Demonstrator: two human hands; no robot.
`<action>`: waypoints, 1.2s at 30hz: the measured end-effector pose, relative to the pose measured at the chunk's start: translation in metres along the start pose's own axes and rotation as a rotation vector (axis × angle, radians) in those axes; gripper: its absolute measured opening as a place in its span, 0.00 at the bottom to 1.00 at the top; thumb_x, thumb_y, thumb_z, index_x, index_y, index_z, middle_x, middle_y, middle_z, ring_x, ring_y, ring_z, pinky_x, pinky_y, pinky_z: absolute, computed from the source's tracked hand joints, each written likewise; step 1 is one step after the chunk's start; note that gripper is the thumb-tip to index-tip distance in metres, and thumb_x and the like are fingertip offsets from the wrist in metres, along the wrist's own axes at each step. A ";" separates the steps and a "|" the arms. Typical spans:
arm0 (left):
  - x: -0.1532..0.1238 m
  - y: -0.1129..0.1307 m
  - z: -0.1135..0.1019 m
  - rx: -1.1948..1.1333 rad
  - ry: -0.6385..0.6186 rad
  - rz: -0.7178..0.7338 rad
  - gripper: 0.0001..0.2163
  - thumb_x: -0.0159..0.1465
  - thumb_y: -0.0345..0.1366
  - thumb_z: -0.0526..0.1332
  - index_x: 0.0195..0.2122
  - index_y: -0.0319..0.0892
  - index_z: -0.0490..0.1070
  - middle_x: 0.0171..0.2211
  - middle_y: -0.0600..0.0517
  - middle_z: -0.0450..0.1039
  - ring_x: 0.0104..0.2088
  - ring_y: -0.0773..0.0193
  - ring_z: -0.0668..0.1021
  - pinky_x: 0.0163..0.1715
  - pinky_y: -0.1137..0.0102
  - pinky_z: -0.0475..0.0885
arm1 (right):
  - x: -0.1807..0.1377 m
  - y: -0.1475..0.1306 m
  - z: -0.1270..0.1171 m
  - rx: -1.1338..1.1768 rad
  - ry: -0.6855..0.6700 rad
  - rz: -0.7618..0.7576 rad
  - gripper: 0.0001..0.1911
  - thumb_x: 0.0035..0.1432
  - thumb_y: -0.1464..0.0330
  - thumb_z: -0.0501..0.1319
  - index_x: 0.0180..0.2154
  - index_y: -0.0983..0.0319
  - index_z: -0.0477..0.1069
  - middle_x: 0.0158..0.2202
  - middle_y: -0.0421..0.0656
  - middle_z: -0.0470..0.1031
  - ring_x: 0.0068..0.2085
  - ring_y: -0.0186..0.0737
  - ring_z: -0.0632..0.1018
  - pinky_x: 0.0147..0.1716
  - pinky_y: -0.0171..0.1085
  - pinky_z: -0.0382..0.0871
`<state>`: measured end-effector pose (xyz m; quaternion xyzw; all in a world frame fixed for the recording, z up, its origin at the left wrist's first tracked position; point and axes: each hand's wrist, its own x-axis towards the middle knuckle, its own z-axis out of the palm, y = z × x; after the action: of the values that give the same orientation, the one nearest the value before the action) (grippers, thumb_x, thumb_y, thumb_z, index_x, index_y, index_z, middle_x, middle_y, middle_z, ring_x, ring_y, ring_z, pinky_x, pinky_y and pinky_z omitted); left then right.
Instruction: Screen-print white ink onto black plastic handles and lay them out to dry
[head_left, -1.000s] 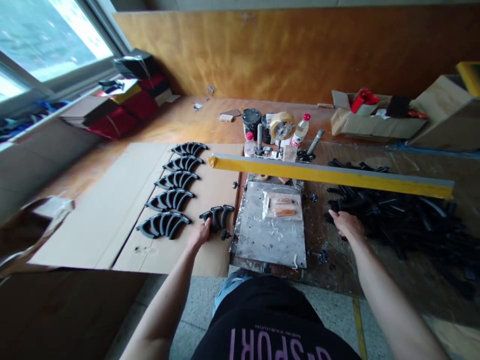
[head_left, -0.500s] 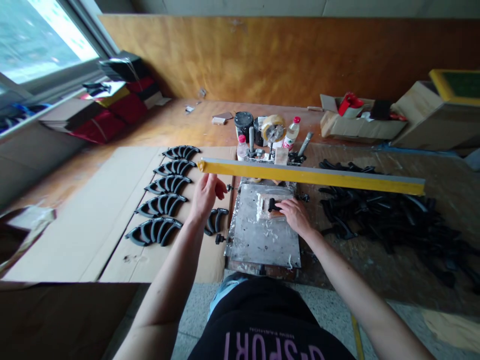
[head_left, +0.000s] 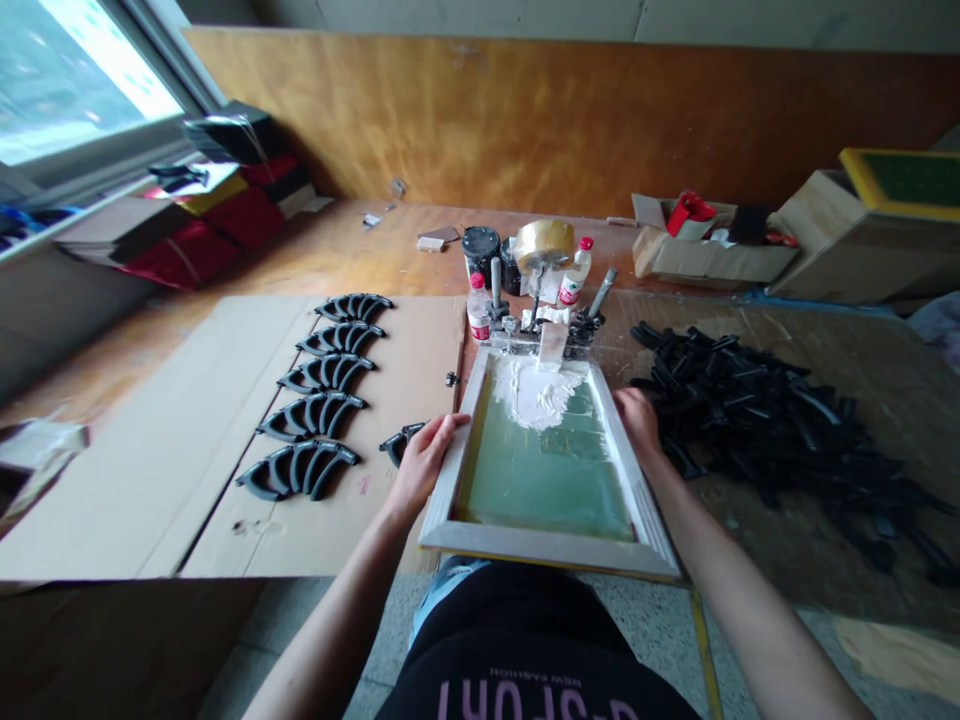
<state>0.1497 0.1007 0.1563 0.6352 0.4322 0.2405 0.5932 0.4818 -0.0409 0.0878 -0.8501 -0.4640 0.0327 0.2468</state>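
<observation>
A screen printing frame (head_left: 442, 490) with pale wooden sides and green mesh lies low in front of me. White paste (head_left: 536, 392) is spread over the far part of its mesh. My left hand (head_left: 426, 462) is closed on the frame's left side, thumb on top. At the right side my right hand (head_left: 639, 425) is closed at the frame's edge, its fingertips partly hidden. The frame covers the metal plate and the black part under it. Close to my left hand, curved black handles (head_left: 397, 440) lie on cardboard, partly hidden by the hand.
Rows of curved black handles (head_left: 300, 470) lie on cardboard (head_left: 142, 450) at left. A heap of black parts (head_left: 750, 410) is at right. Behind the frame stand clamps, a tape roll (head_left: 544, 243), bottles (head_left: 576, 272) and a black tub (head_left: 480, 250). An open carton (head_left: 712, 258) sits further back.
The screen frame has swung down from its raised position over the plate, and my left hand has come down with it. My right hand has left the black part and moved to the frame's right side.
</observation>
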 end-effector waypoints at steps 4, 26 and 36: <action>0.000 -0.053 0.010 0.004 -0.038 -0.128 0.32 0.60 0.54 0.60 0.63 0.44 0.63 0.33 0.52 0.75 0.30 0.63 0.75 0.30 0.71 0.68 | 0.040 -0.028 -0.010 0.036 0.199 -0.169 0.26 0.59 0.69 0.60 0.59 0.63 0.65 0.60 0.54 0.62 0.59 0.51 0.67 0.58 0.49 0.63; 0.011 -0.086 0.019 0.011 -0.048 -0.154 0.32 0.62 0.53 0.58 0.64 0.42 0.62 0.43 0.46 0.78 0.41 0.56 0.79 0.39 0.67 0.73 | 0.012 -0.096 -0.010 -0.131 -0.358 -0.694 0.07 0.56 0.76 0.58 0.31 0.60 0.72 0.34 0.42 0.75 0.38 0.41 0.73 0.35 0.36 0.62; 0.009 -0.081 0.017 -0.006 -0.051 -0.192 0.31 0.61 0.54 0.59 0.62 0.43 0.63 0.39 0.47 0.78 0.36 0.59 0.78 0.34 0.69 0.71 | -0.010 -0.095 0.011 -0.088 -0.229 -0.719 0.09 0.59 0.76 0.58 0.39 0.62 0.75 0.36 0.45 0.76 0.41 0.44 0.74 0.42 0.38 0.66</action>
<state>0.1472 0.0928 0.0731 0.5950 0.4752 0.1676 0.6262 0.3997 -0.0024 0.1191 -0.6337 -0.7582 0.0187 0.1524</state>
